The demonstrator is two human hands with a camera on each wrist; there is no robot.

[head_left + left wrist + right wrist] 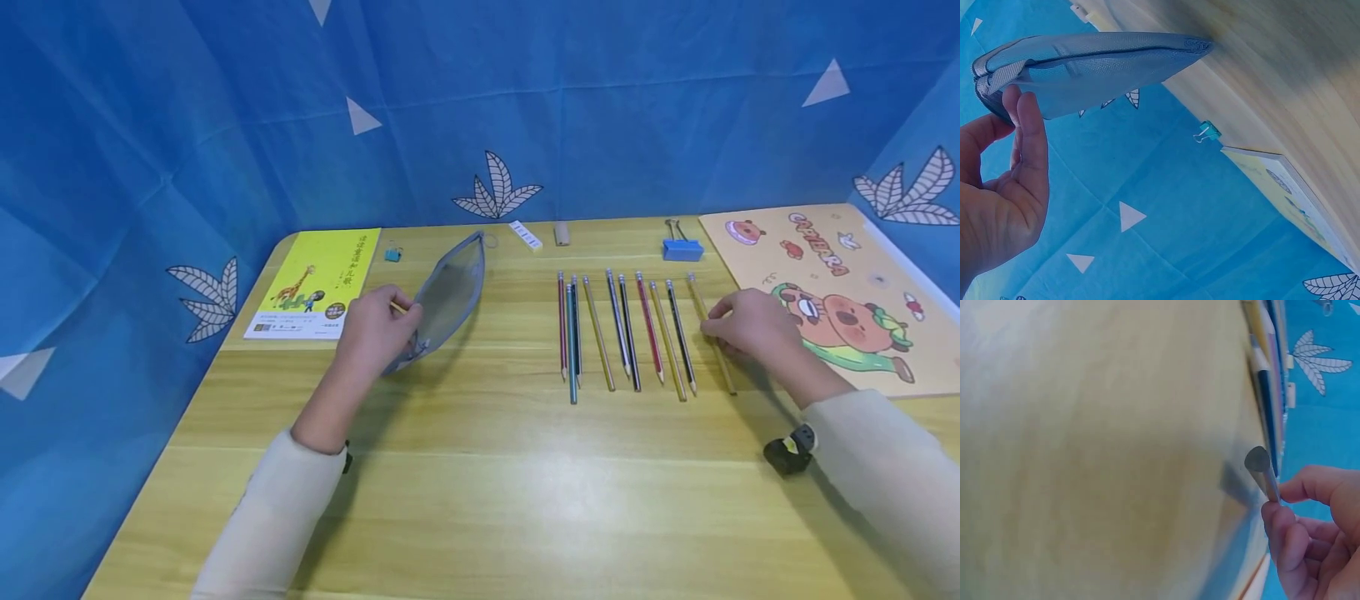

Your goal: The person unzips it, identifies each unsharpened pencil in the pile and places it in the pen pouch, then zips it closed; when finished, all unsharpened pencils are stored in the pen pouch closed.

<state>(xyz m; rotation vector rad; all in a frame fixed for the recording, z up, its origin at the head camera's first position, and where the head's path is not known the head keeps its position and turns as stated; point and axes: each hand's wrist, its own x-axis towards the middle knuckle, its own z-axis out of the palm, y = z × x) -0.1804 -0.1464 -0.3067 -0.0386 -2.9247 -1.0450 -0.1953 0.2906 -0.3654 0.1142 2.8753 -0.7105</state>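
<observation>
My left hand (377, 329) pinches the near end of a grey-blue mesh zipper pouch (453, 287), which is held up off the table with its mouth spread. In the left wrist view, thumb and fingers grip the pouch (1116, 59) at its corner. At the right end of a row of pencils, my right hand (756, 323) pinches a gold pencil (718, 354) by its middle. Its flat end (1258, 459) points at the right wrist camera. Several other pencils, among them a red pencil (649, 329) and a black pencil (681, 337), lie side by side to its left.
A yellow book (330, 258) and a teal binder clip (393, 252) lie at the back left. Behind the pencils are a white patterned block (526, 235), a grey-brown eraser (562, 233) and a blue binder clip (682, 248). A capybara folder (847, 275) covers the right side.
</observation>
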